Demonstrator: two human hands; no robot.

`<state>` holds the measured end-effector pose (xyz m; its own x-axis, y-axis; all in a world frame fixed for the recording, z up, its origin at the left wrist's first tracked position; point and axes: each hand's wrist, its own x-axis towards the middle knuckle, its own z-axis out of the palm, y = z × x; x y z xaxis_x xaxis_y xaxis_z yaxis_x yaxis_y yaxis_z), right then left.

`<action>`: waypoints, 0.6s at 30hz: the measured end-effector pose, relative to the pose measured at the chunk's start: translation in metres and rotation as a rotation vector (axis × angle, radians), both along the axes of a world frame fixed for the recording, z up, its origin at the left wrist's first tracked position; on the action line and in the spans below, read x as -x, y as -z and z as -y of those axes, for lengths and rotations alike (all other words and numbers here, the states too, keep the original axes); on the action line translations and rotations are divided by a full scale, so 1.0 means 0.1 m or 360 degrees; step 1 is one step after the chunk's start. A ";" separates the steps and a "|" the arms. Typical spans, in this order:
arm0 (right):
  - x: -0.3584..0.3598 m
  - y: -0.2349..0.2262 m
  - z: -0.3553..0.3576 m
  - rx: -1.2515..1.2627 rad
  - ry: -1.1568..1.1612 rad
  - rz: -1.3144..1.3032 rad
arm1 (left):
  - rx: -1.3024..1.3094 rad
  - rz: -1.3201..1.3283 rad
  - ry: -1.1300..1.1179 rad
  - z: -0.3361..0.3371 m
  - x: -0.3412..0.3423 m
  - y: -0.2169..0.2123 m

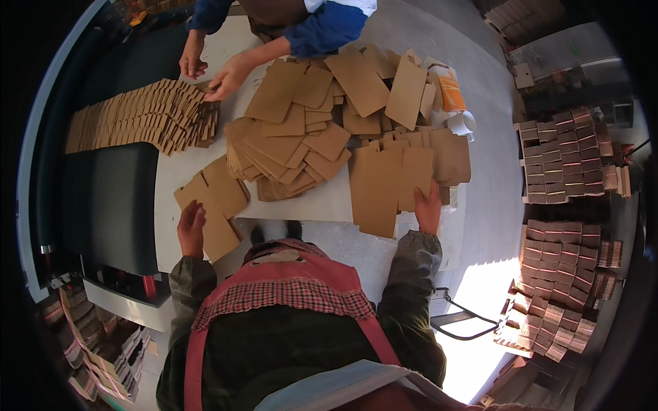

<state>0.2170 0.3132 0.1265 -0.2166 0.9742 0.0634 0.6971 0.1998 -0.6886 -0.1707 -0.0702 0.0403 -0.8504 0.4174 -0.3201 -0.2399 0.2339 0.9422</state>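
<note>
My left hand [192, 229] is at the left edge of a flat brown cardboard blank [218, 195]. Its fingers are loosely bent and apart, and no firm grip shows. The blank has slits and reaches past the near table edge. On the other side, my right hand [428, 209] grips the right edge of a stack of cardboard blanks [377, 181], its thumb lying on top. Between the two, a loose heap of cardboard pieces [291, 147] covers the middle of the white table.
Across the table, a co-worker's hands [233, 74] are beside a long fanned row of folded cardboard [140, 116] on a dark conveyor belt [110, 212]. A white cup [460, 123] and an orange packet [451, 92] stand at right. Bundled cardboard stacks [562, 157] line the right.
</note>
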 end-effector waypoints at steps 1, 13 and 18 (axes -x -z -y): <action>0.03 0.09 -0.05 0.0045 -0.0015 0.0017 | 0.0063 -0.0262 -0.0135 0.16 0.08 0.21; 0.92 0.18 0.40 -0.0582 -0.0265 0.0452 | 0.0672 -0.0253 -0.0683 1.12 0.14 1.08; 2.07 0.71 1.55 0.0966 -0.1170 -0.0708 | 0.0616 -0.0189 -0.0521 0.77 0.23 1.02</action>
<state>0.0103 0.1582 0.0553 -0.8443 0.5072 -0.1727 0.2042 0.0067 -0.9789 -0.1935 -0.1473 -0.0619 -0.9565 -0.0063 -0.2916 -0.2553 0.5012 0.8268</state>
